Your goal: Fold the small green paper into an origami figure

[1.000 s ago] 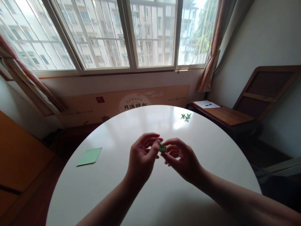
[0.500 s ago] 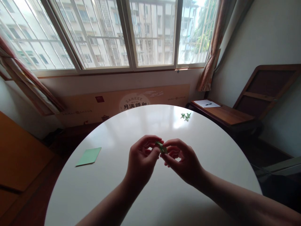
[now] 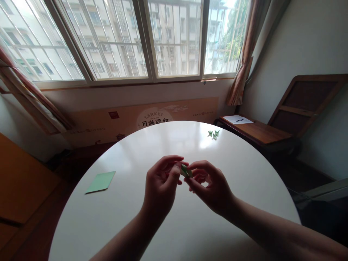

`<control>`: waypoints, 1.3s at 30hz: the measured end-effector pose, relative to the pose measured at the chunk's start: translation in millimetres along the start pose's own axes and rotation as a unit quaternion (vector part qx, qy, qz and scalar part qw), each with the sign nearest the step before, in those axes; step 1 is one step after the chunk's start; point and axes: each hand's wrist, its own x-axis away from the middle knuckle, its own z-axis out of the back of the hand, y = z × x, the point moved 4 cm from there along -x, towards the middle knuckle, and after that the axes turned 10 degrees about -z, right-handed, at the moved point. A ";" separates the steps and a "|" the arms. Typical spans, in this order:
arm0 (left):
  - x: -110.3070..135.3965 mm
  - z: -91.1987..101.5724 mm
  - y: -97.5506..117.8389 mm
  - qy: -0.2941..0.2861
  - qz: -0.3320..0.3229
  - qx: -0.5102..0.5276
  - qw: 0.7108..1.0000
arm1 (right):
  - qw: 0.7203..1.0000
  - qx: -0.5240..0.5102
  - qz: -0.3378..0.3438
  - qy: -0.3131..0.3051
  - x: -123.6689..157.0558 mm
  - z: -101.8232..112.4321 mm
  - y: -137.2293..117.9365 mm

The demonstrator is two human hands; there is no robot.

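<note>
Thumb of left hand (image 3: 161, 181) sits higher than half a second ago | left hand: thumb and fingers pinching folded green paper (image 3: 186, 171) by its left end | right hand (image 3: 213, 185): thumb and index gripping its right end | paper: between both hands' fingertips, over white table (image 3: 78, 224) | green square (image 3: 100, 182): left of left hand | small green folded pieces (image 3: 214, 134): beyond right hand

The tan panel (image 3: 125, 117) bears dark characters (image 3: 158, 121) 月满颐和 under arched letters (image 3: 153, 115) resembling "ZANKEE", its smaller print (image 3: 203, 114) unreadable.
</note>
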 end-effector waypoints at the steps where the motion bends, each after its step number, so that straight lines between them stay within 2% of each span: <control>1: -0.3 0.5 -0.4 -0.002 0.002 0.005 1.000 | 1.000 -0.001 0.001 0.001 0.0 0.3 0.0; 8: -2.8 -0.8 -5.0 -0.037 0.041 0.061 0.997 | 1.000 -0.014 -0.001 0.019 0.1 3.2 -0.2; 17: -5.9 0.0 -16.0 -0.008 0.132 0.100 0.986 | 1.000 0.007 0.012 0.015 -0.7 4.1 -1.7; 27: -7.6 1.0 -13.4 -0.006 0.082 0.052 0.995 | 0.999 0.035 0.009 0.010 -1.3 4.0 -1.1; 39: -5.9 1.3 -15.9 -0.014 0.100 0.043 0.994 | 0.998 0.052 0.021 0.012 -4.4 5.2 -3.2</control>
